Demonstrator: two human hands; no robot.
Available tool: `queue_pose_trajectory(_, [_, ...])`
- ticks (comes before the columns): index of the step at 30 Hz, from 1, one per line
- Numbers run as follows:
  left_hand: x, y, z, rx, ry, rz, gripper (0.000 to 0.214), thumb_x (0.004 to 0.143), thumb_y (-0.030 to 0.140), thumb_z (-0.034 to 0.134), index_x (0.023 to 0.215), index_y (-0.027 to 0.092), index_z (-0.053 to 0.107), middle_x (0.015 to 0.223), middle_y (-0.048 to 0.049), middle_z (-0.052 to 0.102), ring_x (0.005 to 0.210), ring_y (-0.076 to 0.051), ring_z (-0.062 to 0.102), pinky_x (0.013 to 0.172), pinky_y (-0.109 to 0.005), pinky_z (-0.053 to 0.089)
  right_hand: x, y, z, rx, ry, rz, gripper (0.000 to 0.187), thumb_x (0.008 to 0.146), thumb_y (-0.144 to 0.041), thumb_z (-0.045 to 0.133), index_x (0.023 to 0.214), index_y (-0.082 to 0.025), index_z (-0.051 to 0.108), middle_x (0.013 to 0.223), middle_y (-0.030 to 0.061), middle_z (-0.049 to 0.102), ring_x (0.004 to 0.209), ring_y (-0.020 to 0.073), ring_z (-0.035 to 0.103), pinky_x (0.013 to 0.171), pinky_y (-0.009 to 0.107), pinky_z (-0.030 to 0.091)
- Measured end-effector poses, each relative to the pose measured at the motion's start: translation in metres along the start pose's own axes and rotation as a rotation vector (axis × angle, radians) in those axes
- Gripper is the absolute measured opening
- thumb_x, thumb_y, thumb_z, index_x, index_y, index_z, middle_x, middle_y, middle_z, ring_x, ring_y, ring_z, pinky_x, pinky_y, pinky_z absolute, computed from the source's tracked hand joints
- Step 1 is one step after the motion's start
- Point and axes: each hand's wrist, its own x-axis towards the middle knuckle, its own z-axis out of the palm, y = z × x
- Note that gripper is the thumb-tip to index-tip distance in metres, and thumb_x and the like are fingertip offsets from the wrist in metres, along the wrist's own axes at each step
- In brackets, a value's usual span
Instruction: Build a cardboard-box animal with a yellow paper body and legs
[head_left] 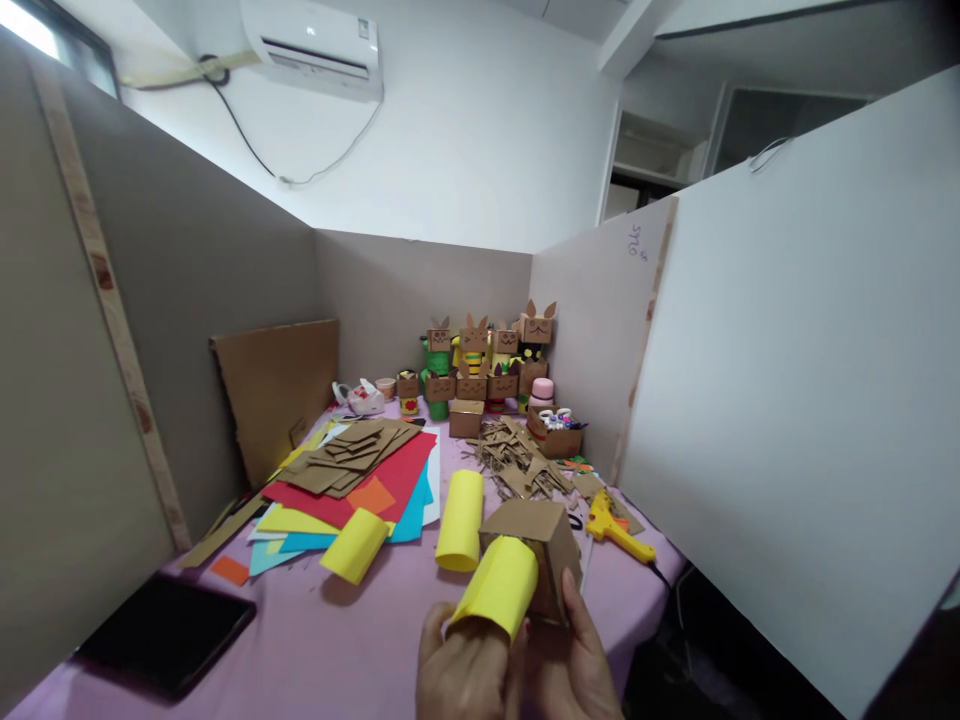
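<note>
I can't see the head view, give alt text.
The left hand holds a yellow paper tube by a cardboard box in the right hand. Beyond, on lilac cloth, are two similar tubes, a glue gun and cardboard animal figures.

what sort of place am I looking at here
Probably a craft workspace, judging by the yellow glue gun, the stacked cardboard pieces and the cardboard figures with pointed ears.

The left hand (pixel 463 678) is curled, the right hand (pixel 576 660) close beside it, one digit extended.
</note>
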Motion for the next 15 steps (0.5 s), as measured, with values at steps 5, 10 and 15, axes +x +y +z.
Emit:
queue_pose_trajectory(5, [0.0,-0.002,0.0,0.012,0.016,0.004,0.032,0.089,0.007,0.052,0.06,0.02,0.045,0.047,0.0068,0.056,0.04,-0.008,0.053,0.075,-0.029,0.044,0.001,0.002,-0.005,0.011,0.015,0.018,0.048,0.05,-0.038,0.091,0.092,-0.018,0.076,0.089,0.0026,0.08,0.092,0.0242,0.072,0.084,0.037,0.056])
queue_pose_trajectory(10, [-0.005,-0.001,0.001,0.025,0.036,0.01,0.026,0.089,0.007,0.051,0.067,0.019,0.052,0.049,0.0071,0.059,0.041,-0.01,0.055,0.085,-0.034,0.043,0.005,-0.001,-0.022,0.008,-0.03,0.041,0.047,0.058,-0.04,0.088,0.098,-0.021,0.075,0.099,0.002,0.078,0.092,0.0228,0.072,0.087,0.037,0.055])
queue_pose_trajectory(15, [-0.003,0.001,0.0,-0.003,0.034,-0.025,0.017,0.091,0.016,0.053,0.079,0.02,0.064,0.055,0.005,0.066,0.05,-0.012,0.061,0.11,-0.04,0.029,0.007,-0.004,-0.039,-0.063,-0.115,0.128,0.055,0.066,-0.051,0.08,0.11,-0.019,0.071,0.105,0.0067,0.077,0.098,0.0236,0.069,0.09,0.037,0.053])
